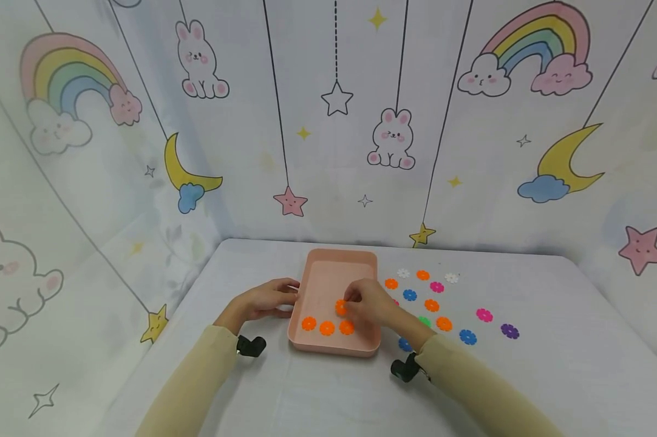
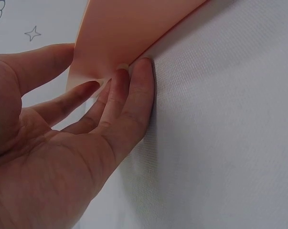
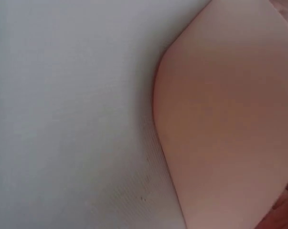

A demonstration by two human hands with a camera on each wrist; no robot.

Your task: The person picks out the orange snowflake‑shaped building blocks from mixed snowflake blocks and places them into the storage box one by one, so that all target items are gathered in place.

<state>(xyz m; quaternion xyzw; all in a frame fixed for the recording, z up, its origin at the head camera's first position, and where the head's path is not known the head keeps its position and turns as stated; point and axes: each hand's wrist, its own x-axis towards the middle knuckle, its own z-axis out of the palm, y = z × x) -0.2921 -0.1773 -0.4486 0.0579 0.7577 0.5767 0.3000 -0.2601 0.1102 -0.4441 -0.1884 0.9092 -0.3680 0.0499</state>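
A shallow pink tray (image 1: 334, 276) lies on the white table. My left hand (image 1: 267, 298) rests against its left side; in the left wrist view the thumb meets the tray's wall (image 2: 129, 33) near the rim and the fingertips touch low on the outside. Over the tray, my right hand (image 1: 369, 300) pinches an orange flower-shaped slotted disc (image 1: 340, 308) between thumb and fingers. Three more orange discs (image 1: 326, 328) lie in a row along the tray's near end. The right wrist view shows the tray's outer wall (image 3: 225, 114), with that hand almost wholly hidden.
Right of the tray, several loose discs are spread over the table: orange (image 1: 432, 305), blue (image 1: 467, 337), pink (image 1: 484, 315), purple (image 1: 509, 331), green (image 1: 425, 321) and white (image 1: 451, 278). The right forearm covers some. A patterned curtain (image 1: 328, 164) hangs behind the table.
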